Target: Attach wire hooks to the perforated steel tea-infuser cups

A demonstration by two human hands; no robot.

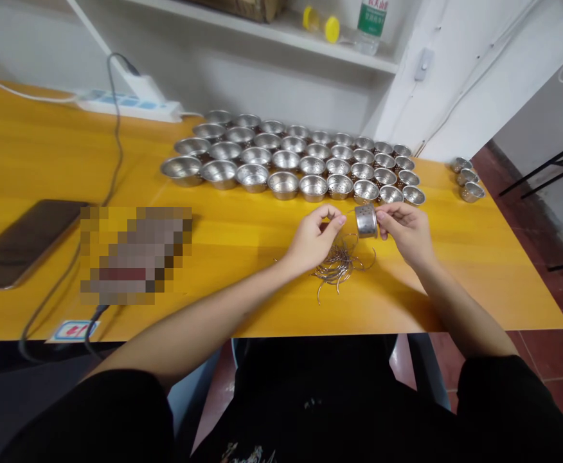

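A perforated metal cup point(366, 221) is held on its side above the table, its rim toward my right hand point(408, 235). The fingers of that hand pinch the cup's rim. My left hand point(316, 236) is closed at the cup's other end, thumb and forefinger pinching a thin wire point(350, 212) that reaches to the cup. Below and between the hands lies a tangled pile of curved thin wires point(335, 262). Rows of similar metal cups point(284, 185) stand upright behind the hands.
Three more cups point(472, 191) stand at the table's right end. To the left are a dark phone point(26, 241), a blurred-out device point(137, 254) with a cable, and a power strip point(127, 106). A shelf point(301, 35) with a bottle point(371, 27) runs above the yellow table point(243, 283).
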